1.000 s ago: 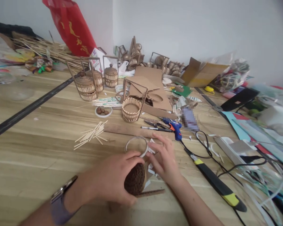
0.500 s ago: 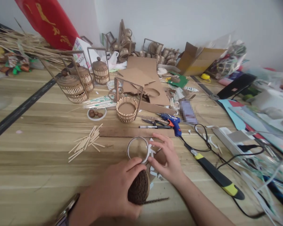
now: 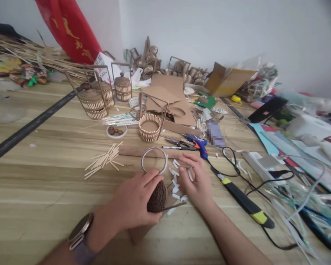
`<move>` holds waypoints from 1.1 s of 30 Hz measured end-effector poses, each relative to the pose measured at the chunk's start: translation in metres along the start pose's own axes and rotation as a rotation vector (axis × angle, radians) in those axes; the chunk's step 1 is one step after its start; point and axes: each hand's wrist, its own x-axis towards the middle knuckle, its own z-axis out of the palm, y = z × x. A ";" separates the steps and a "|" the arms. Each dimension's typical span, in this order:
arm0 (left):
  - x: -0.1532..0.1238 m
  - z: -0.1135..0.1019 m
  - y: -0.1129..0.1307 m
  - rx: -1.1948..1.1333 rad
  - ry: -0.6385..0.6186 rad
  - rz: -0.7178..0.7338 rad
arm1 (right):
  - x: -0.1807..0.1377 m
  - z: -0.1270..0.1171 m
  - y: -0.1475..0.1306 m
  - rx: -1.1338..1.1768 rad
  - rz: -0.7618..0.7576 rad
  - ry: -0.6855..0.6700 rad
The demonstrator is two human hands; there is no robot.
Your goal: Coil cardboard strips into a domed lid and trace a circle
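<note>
My left hand (image 3: 135, 198) grips a dark brown coil of corrugated cardboard strip (image 3: 157, 197), whose loose end sticks out to the right. At that hand's upper fingers stands a thin whitish ring (image 3: 167, 162), its lower edge held against the fingertips. To the right, my right hand (image 3: 196, 180) has its fingers apart and curved, with no object seen in its grasp. Small white paper strips (image 3: 175, 188) lie between the hands, beside the right fingers. Under the coil is a piece of brown cardboard (image 3: 139, 233), partly hidden by the left hand.
Beyond the hands are a small handled stick basket (image 3: 149, 129), a lid of brown balls (image 3: 116, 131) and loose sticks (image 3: 103, 161). A blue glue gun (image 3: 200, 145) and a utility knife (image 3: 242, 198) lie right. Finished baskets (image 3: 92, 103) stand at back left.
My right hand has come away from the ring and opened a little to its right. The left hand, with coil and ring, has shifted slightly up and left in view.
</note>
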 end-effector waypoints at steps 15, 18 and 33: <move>0.000 0.007 0.005 0.127 -0.007 0.077 | 0.004 0.002 -0.001 -0.055 -0.068 0.015; 0.001 0.004 0.004 0.140 0.027 0.005 | 0.003 -0.001 -0.003 -0.092 -0.125 0.030; 0.002 0.006 0.007 0.179 0.045 -0.031 | 0.004 -0.001 -0.001 -0.194 -0.261 0.126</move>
